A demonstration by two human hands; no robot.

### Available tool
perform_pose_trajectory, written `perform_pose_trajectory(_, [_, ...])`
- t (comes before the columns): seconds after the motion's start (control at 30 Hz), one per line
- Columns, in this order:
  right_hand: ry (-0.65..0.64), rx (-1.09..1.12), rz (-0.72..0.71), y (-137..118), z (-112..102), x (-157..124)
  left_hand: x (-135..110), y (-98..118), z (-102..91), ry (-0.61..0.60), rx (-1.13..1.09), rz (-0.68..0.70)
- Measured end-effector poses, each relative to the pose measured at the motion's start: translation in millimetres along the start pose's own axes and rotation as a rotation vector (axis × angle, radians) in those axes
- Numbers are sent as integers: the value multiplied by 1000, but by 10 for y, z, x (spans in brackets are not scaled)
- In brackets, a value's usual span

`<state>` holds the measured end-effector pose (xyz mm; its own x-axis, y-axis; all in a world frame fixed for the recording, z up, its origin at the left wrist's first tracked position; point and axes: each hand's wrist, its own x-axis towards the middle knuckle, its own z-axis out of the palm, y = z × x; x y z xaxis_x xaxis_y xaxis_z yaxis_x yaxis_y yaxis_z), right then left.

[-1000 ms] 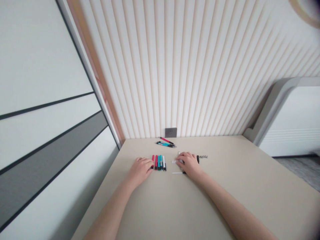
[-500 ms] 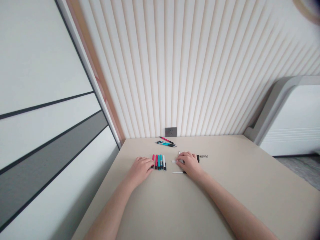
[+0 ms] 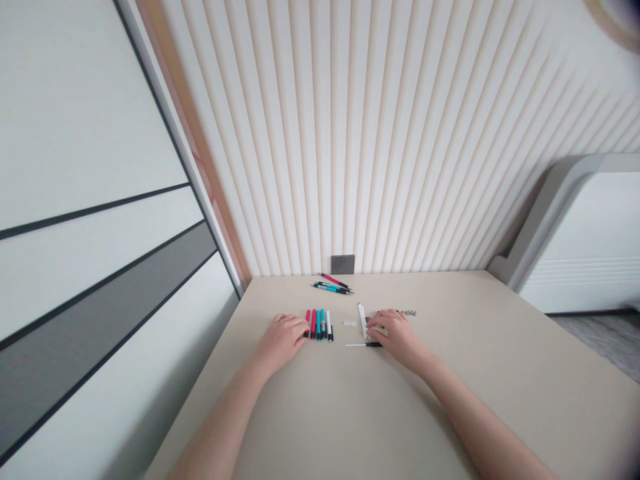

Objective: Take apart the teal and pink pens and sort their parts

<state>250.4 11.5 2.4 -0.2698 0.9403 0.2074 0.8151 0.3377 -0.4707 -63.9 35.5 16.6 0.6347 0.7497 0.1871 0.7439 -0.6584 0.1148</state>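
My left hand rests on the beige table, fingers curled down, its fingertips touching the left end of a row of pen barrels, red, teal and white, lying side by side. My right hand lies to the right, fingers bent over small pen parts; what it grips, if anything, is hidden. A white barrel lies just left of its fingertips, beside a small white piece. A thin white refill with a dark end lies below them.
Three whole pens, red and teal, lie near the back wall below a grey wall socket. A small spring-like part sits right of my right hand. A ribbed wall stands behind the table, and a white cabinet at the right.
My right hand has slid a little to the right, uncovering the white barrel and the small white piece. My left hand has stayed in place.
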Motion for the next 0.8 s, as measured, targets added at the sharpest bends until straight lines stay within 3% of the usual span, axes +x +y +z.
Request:
perform_pose_trajectory(0.3, [-111, 7, 49, 40, -133, -189, 6, -22, 59, -3, -62, 15])
perform_pose_trajectory(0.47, [-169, -33, 16, 14, -133, -168, 0, 25, 3, 90, -22, 15])
perform_pose_trajectory(0.67, [-130, 73, -46, -113, -154, -205, 38, 234, -81, 182, -62, 94])
perform_pose_trajectory(0.8, [-116, 112, -115, -257, -42, -217, 73, 439, -41, 163, -107, 169])
